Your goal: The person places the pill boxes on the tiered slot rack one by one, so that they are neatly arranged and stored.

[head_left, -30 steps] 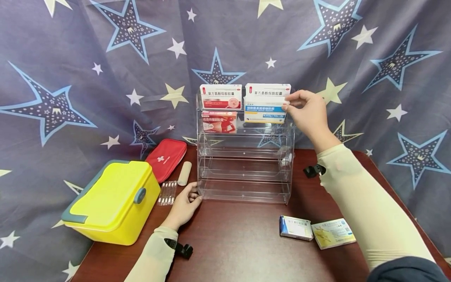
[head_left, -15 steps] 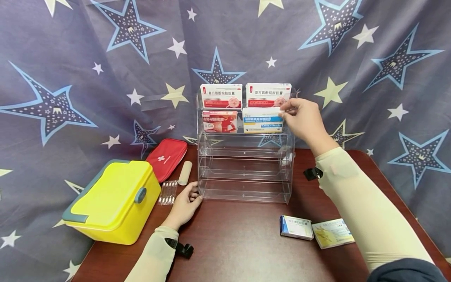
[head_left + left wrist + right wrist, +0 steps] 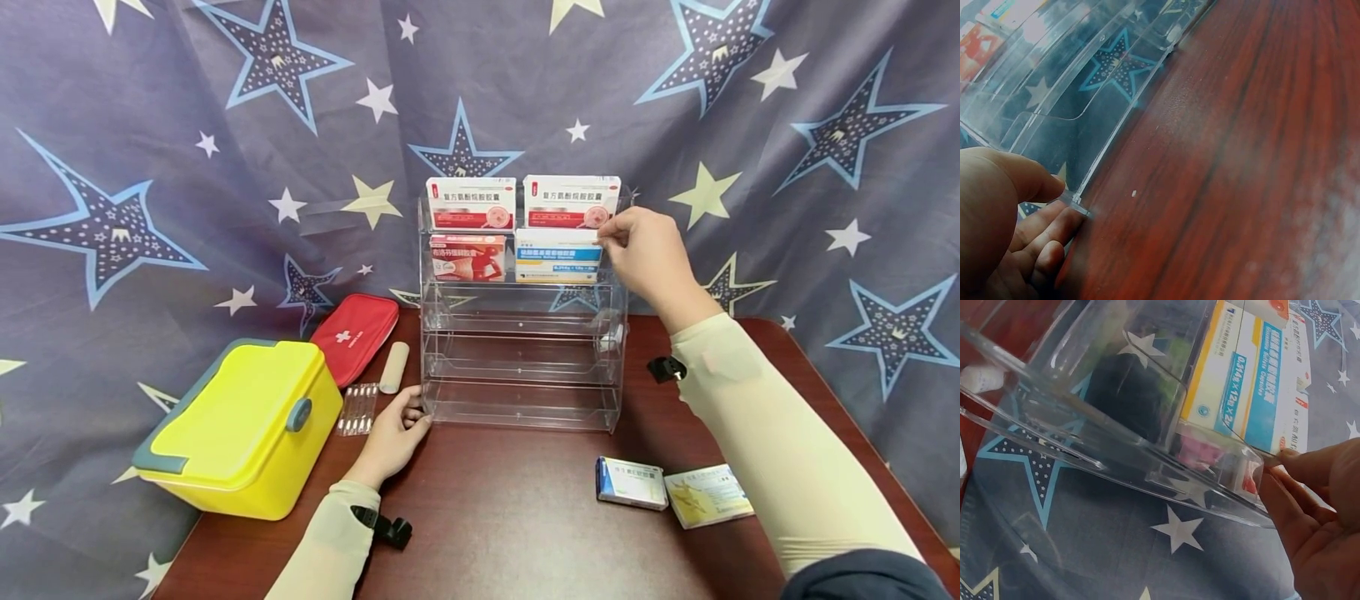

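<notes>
A clear tiered display rack (image 3: 520, 408) stands upright on the table. My left hand (image 3: 395, 435) grips its lower left front corner, thumb on one side and fingers on the other in the left wrist view. Up on the second tier, right side, is a white medicine box (image 3: 557, 260) with blue and yellow bands. The thumb and fingers of my right hand (image 3: 647, 254) pinch its right edge. To its left sits a red medicine box (image 3: 467, 258). Two white-and-red medicine boxes, left (image 3: 471, 204) and right (image 3: 572, 202), fill the top tier.
A blue-and-white box (image 3: 632, 483) and a yellow-and-white box (image 3: 707, 497) lie on the table at front right. At left stand a yellow lidded case (image 3: 240, 425), a red first-aid pouch (image 3: 356, 337), a beige roll (image 3: 393, 367) and a pack of swabs (image 3: 357, 409).
My right hand has lowered the white-and-blue medicine box from in front of the top tier into the second tier, then shifted it slightly left. My left hand has stayed on the rack corner.
</notes>
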Action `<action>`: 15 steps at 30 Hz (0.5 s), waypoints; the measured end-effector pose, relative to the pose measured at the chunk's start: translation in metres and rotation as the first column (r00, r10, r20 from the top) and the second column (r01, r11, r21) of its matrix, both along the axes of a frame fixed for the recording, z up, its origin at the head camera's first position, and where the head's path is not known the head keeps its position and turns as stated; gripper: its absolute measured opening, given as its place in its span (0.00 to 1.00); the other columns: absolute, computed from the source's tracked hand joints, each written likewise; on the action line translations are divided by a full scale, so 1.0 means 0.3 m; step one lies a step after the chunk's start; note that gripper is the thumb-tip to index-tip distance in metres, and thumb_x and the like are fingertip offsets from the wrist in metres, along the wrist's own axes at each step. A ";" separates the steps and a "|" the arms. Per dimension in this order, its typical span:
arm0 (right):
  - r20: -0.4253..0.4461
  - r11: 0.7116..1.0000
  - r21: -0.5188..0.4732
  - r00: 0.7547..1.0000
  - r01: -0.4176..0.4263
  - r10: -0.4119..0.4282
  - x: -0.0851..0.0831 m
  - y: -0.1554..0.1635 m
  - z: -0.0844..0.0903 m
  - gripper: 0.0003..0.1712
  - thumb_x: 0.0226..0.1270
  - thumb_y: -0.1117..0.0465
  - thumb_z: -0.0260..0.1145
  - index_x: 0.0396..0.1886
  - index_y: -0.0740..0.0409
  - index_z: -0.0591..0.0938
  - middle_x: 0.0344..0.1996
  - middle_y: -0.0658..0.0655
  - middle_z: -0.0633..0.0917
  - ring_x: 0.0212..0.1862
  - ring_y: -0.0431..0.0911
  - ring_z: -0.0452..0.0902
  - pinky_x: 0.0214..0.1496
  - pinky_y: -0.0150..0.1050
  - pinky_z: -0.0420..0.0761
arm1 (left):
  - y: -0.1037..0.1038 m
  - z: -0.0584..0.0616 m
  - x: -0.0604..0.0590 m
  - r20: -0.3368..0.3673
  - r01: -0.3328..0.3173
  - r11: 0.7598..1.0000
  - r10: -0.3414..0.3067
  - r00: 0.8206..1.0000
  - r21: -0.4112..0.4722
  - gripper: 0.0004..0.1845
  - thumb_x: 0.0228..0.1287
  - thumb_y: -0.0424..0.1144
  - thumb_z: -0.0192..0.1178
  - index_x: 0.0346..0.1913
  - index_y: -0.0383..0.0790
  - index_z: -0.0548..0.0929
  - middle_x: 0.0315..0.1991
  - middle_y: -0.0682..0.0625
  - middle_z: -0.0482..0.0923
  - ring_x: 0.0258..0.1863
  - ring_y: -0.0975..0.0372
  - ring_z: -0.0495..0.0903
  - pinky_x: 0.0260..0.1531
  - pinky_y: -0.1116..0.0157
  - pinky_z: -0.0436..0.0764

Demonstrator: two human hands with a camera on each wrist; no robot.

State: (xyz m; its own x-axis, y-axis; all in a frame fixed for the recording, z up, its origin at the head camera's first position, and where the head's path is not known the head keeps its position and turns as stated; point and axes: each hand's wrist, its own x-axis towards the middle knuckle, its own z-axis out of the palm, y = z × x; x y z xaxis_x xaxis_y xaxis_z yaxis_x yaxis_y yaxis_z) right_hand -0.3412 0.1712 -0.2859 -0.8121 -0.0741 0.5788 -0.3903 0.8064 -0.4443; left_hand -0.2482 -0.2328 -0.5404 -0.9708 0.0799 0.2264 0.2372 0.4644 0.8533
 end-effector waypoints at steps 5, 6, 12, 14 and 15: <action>0.015 1.000 -0.003 1.000 0.010 -0.010 0.007 0.004 0.011 0.08 0.71 0.65 0.68 0.42 0.60 0.93 0.41 0.59 0.90 0.43 0.53 0.85 0.49 0.51 0.80 | 0.000 0.000 -0.001 -0.002 -0.001 1.000 0.001 1.000 -0.006 0.26 0.68 0.29 0.68 0.67 0.37 0.77 0.48 0.43 0.83 0.44 0.57 0.83 0.46 0.64 0.81; 0.021 1.000 -0.005 1.000 0.008 -0.008 0.005 0.005 0.010 0.08 0.71 0.65 0.68 0.41 0.60 0.92 0.41 0.59 0.89 0.43 0.53 0.85 0.49 0.51 0.80 | 0.000 0.002 0.000 0.001 -0.002 1.000 0.002 1.000 -0.005 0.25 0.68 0.29 0.68 0.67 0.36 0.77 0.48 0.43 0.83 0.44 0.57 0.83 0.46 0.64 0.81; 0.009 1.000 -0.006 1.000 -0.003 0.003 0.000 0.007 0.002 0.06 0.69 0.66 0.70 0.40 0.61 0.92 0.41 0.58 0.88 0.43 0.53 0.85 0.51 0.51 0.80 | 0.004 0.008 0.003 0.010 -0.002 1.000 0.002 1.000 -0.002 0.25 0.68 0.29 0.68 0.67 0.36 0.77 0.48 0.42 0.82 0.45 0.56 0.83 0.46 0.65 0.81; 0.001 1.000 -0.001 1.000 -0.008 0.008 -0.002 0.007 0.000 0.06 0.69 0.66 0.71 0.39 0.61 0.92 0.41 0.58 0.88 0.43 0.53 0.84 0.51 0.51 0.80 | 0.005 0.008 0.004 0.012 -0.007 1.000 0.007 1.000 0.002 0.25 0.68 0.28 0.68 0.67 0.36 0.78 0.48 0.42 0.82 0.45 0.56 0.83 0.46 0.65 0.81; 0.001 1.000 -0.003 1.000 -0.011 0.011 -0.001 0.007 0.000 0.06 0.69 0.66 0.71 0.40 0.62 0.93 0.41 0.58 0.88 0.43 0.53 0.85 0.50 0.51 0.80 | 0.005 0.007 0.004 0.012 -0.008 1.000 0.008 1.000 0.002 0.25 0.68 0.28 0.68 0.67 0.36 0.78 0.48 0.43 0.82 0.45 0.56 0.83 0.46 0.65 0.81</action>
